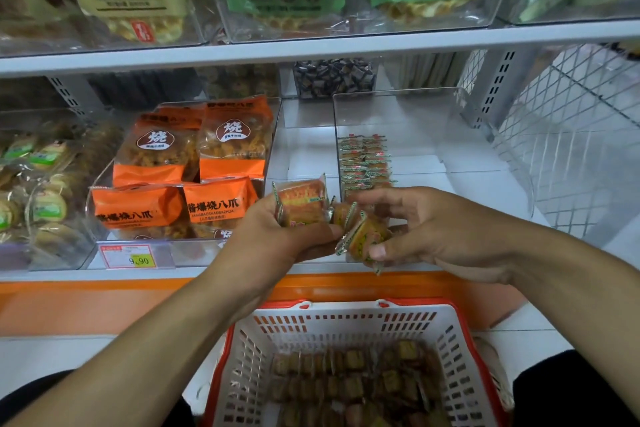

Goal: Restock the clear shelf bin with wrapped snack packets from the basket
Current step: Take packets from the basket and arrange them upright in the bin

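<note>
My left hand (277, 232) and right hand (426, 229) each grip snack packets (301, 199) at frame centre; the clear bin (415, 107) lies just above, nearer my right.

Both forearms bare to the elbow; no sleeves, watch or rings visible on left hand (277, 232) or right hand (440, 229). Dark trousers (568, 388) at both lower corners.

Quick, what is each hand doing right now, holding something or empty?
Left hand: grips a few wrapped snack packets.
Right hand: pinches one packet between thumb and fingers.
</note>
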A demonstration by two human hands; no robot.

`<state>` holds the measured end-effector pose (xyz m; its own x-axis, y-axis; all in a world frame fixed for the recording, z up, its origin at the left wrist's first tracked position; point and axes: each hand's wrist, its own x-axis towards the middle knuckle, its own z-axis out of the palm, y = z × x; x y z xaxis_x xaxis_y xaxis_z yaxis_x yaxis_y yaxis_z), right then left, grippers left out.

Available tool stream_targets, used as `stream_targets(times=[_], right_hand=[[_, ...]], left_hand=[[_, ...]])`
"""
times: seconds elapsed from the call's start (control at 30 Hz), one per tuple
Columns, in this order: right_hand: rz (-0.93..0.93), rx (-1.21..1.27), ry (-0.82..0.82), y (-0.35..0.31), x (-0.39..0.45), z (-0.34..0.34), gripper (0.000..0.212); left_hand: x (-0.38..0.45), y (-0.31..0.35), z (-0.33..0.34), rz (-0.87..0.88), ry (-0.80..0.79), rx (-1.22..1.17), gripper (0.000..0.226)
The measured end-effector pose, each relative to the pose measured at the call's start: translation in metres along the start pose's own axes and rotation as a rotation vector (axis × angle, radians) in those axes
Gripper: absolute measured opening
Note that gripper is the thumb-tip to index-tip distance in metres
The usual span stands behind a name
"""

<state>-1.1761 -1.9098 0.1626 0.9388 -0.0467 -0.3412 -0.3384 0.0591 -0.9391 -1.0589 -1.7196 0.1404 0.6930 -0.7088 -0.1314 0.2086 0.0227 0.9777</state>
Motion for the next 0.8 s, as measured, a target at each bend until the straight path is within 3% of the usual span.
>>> stream_targets(times=[0.13,0.23,0.33,0.47,0.6,0.8], right_hand=[[-0.004,-0.140,0.075,-0.011,-0.001,-0.011,0.058],[-0.063,-0.295,0.307,-0.017,0.006,-0.033,0.055],[-0.062,-0.648,0.518,-0.011,0.024,-0.062,0.042],[0.052,-0.899,0.501,0.010,0.061,-0.079,0.032],[0.086,-1.000,0.421,0.031,0.091,-0.077,0.046],[0.130,-0.866,0.516,0.039,0.106,-0.076,0.065]], left_hand=[[0.005,-0.005,0.003,0.002,-0.006,-0.045,0.050],[0.009,-0.012,0.005,0.002,0.031,-0.004,0.041],[0.014,-0.017,0.013,0.015,0.046,0.103,0.033],[0.017,-0.023,0.027,0.038,0.022,0.201,0.028],[0.022,-0.029,0.031,0.041,0.081,0.261,0.029],[0.024,-0.031,0.028,-0.011,0.082,0.273,0.034]])
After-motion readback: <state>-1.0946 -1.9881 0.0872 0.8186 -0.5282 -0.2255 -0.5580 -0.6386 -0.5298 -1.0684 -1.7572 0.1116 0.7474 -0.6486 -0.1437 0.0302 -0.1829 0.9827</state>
